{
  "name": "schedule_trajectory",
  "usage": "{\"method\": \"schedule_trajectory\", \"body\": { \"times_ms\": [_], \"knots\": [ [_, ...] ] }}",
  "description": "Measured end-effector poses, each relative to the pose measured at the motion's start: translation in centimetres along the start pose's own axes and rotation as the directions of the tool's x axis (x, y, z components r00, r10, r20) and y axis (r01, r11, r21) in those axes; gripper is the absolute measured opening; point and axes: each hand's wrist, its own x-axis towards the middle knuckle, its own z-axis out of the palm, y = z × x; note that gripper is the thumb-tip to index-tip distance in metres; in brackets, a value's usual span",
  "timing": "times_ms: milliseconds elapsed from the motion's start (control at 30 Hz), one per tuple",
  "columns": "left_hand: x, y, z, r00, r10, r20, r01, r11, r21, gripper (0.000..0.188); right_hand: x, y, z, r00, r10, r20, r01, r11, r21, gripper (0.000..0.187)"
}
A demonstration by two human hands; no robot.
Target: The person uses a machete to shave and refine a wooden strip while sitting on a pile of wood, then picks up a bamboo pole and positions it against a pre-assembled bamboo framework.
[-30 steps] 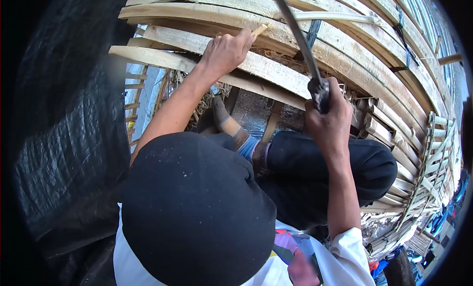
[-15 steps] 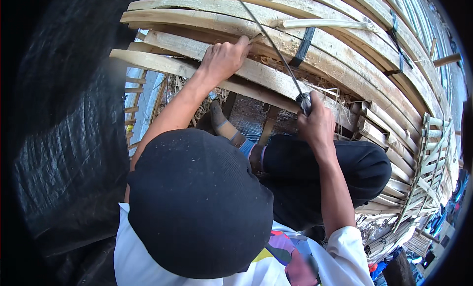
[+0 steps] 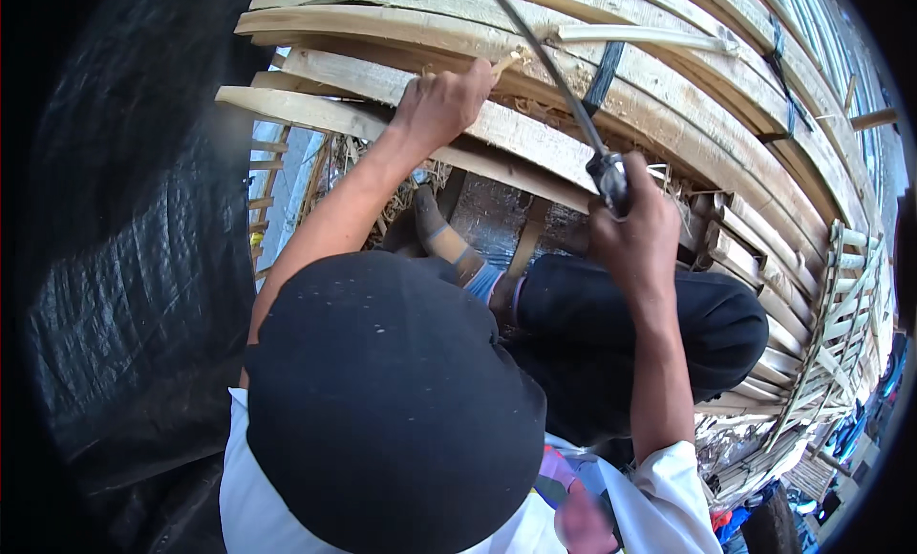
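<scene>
L hand was clenched round a short stick, thumb & index fingers nearest its pale cut end, which poked out just past them, up & to the R. R hand was wrapped tight round the dark handle of a long knife, its thumb side uppermost; the blade ran up & L from those fingers, out of view at the top. It crossed just R of the stick's tip; couldn't tell if the two touched. Shavings lay just below/R of the L fingers, b/w long pale boards, one passing right under that hand. Beyond the stick tip, farther R, a peeled strip lay across the boards, w/ a black strap near its L end, roughly above the R fingers. Split bamboo pcs were stacked R of the R hand. Below the R wrist: bent knee in dark trousers; below the L fingers, a foot. Black tarp hung well L of the L hand; a dark cap sat b/w the forearms, nearer the cam.
</scene>
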Motion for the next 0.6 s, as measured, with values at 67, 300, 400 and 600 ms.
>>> {"method": "schedule_trajectory", "body": {
  "times_ms": [67, 300, 400, 600],
  "knots": [
    [0.1, 0.2, -0.1, 1.0, -0.003, -0.029, 0.003, 1.0, 0.018, 0.016, 0.0, -0.6, -0.4, 0.999, -0.016, -0.028, 0.02, 0.989, 0.143, 0.026],
    [0.4, 0.0, 1.3, 0.991, 0.095, -0.097, -0.082, 0.988, 0.131, 0.018, 0.4, 2.7, 2.1, 0.995, 0.08, 0.066, -0.075, 0.994, -0.075, 0.028],
    [-0.3, -0.2, 0.1, 0.996, 0.056, -0.073, -0.049, 0.995, 0.088, 0.02, 0.2, -1.1, 0.1, 1.0, -0.006, -0.007, 0.007, 0.997, 0.072, 0.028],
    [0.4, 0.3, 0.7, 1.0, -0.006, -0.029, 0.008, 0.997, 0.072, 0.02, -0.1, 3.5, 2.8, 0.995, 0.091, 0.043, -0.084, 0.987, -0.138, 0.027]
  ]
}}
